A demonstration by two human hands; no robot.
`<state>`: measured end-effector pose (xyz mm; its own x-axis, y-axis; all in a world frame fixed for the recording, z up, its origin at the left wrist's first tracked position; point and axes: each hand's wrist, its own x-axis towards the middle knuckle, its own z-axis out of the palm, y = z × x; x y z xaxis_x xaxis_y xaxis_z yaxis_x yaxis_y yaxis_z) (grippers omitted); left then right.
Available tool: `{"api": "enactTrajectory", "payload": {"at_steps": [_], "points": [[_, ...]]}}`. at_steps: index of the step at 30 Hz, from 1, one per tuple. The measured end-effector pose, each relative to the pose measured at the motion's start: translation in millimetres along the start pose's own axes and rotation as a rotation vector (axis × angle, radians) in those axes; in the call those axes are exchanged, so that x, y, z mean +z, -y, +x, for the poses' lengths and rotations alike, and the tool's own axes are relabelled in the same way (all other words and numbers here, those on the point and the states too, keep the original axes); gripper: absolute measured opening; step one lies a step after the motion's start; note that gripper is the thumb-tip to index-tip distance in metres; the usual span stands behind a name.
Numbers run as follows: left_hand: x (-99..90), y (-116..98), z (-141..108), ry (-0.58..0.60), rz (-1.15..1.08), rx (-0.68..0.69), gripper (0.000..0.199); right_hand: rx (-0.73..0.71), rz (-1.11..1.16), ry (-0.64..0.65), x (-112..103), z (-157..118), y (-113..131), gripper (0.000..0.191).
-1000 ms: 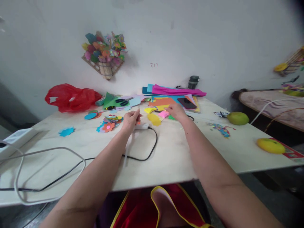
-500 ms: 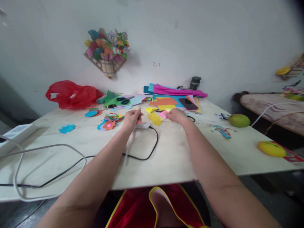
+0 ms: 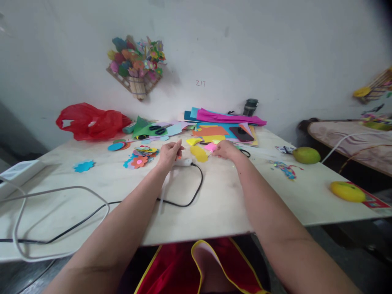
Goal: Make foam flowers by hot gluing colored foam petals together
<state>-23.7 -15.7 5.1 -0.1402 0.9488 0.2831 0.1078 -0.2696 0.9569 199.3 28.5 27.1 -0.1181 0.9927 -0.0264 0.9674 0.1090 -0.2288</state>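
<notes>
My left hand [image 3: 170, 154] is curled over a white glue gun [image 3: 183, 162]. The gun's black cord leaves its right end, and a pale glue stick [image 3: 161, 200] juts toward me below my wrist. My right hand [image 3: 225, 150] is closed, fingertips pressed together beside a pink foam piece [image 3: 210, 147]; what they pinch is too small to make out. Between the hands lie an oval yellow piece [image 3: 199, 153] and a smaller yellow piece [image 3: 194, 141]. Left of my left hand sits a pile of flower cutouts [image 3: 141, 159], an orange one with a pink centre on top.
A blue cutout [image 3: 84, 165] and a white power strip [image 3: 21, 175] lie left, with loose cables. Behind are a red plastic bag [image 3: 92, 122], scissors [image 3: 157, 130], coloured sheets [image 3: 211, 130] and a phone [image 3: 241, 134]. Two mangoes [image 3: 306, 155] lie right.
My right fingertips have shifted slightly, just below the pink piece. The left hand keeps its place on the glue gun. The whole view has slid a little to the left.
</notes>
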Motion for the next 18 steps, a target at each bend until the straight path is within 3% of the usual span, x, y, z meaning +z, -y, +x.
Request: {"api": "enactTrajectory", "payload": {"at_steps": [5,10,18], "points": [[-0.4,1.8,-0.3,0.004,0.011,0.009,0.037,0.036,-0.077,-0.001,-6.6,-9.6,8.9,0.041],[-0.7,2.2,-0.1,0.007,0.023,0.006,0.036,-0.025,-0.121,-0.011,-4.2,-16.4,12.9,0.02],[-0.6,-0.6,-1.9,0.005,0.021,-0.001,0.035,-0.021,-0.084,0.013,1.6,-13.7,11.1,0.014]]}}
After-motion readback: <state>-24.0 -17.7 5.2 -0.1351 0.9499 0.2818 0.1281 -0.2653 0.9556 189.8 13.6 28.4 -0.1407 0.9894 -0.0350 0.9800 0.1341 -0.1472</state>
